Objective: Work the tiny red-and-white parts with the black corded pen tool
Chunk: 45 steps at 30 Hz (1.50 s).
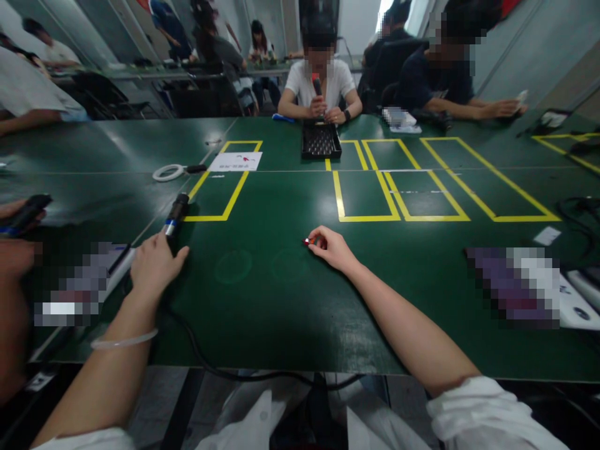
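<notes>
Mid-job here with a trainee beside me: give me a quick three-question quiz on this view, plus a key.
1. Which hand pinches the small red-and-black item?
2. True or false: in this view, the white card lies left of the black tray.
3. Fill in: the black cylindrical tool at the left hand has a ____ band.

Key: 1. The right hand. 2. True. 3. Blue.

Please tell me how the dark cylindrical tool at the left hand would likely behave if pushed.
The dark cylindrical tool would probably roll, as its barrel looks round. It seems stiff, its outline being straight. The left hand at its near end might steady it.
</notes>
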Available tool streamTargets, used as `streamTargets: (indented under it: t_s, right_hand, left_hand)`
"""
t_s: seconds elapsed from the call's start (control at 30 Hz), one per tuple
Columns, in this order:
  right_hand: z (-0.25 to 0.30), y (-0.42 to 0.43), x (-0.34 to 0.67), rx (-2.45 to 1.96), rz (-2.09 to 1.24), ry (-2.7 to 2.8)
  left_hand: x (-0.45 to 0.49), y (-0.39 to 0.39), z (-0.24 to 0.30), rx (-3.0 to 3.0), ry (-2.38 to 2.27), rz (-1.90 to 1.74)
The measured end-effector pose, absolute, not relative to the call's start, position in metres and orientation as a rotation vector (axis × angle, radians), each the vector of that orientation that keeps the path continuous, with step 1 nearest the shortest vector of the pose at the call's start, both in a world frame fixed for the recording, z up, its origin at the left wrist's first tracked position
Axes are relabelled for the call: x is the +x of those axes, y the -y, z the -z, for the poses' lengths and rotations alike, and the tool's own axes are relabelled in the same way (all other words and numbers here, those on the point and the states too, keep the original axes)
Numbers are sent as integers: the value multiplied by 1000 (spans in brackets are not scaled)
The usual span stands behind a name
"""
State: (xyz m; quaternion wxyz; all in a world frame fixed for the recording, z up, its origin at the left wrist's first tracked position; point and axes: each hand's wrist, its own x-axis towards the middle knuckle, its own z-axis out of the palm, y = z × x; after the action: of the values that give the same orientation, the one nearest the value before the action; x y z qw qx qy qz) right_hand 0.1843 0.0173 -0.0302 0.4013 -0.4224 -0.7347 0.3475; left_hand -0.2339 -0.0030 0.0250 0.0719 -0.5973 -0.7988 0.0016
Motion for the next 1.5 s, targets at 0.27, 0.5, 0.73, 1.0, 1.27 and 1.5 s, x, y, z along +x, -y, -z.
streamTargets:
  t_s: [0.27,0.5,0.73,1.0,1.27,1.5]
  right_hand:
    - [32,-17,184,-1058,-894,1842]
    - [35,-19,184,-1057,-899,1854]
    - [32,-17,183,-1051,-877,1862]
    - [33,-17,185,-1002,-869,1865]
    - [27,-12,184,-1006,-673,1990]
    - [24,-10,183,-1027,-544,2066]
  left_hand:
    - [-245,2,-31,-1751,2470,-188]
    - [-251,0,-33,-1749,2456,-122]
    - [-206,3,-31,-1827,2410,-77]
    - [-106,4,-23,-2232,2076,132]
    - [-23,-7,-10,-2627,1797,402]
    - [-3,-4,-6,-2838,1667,511]
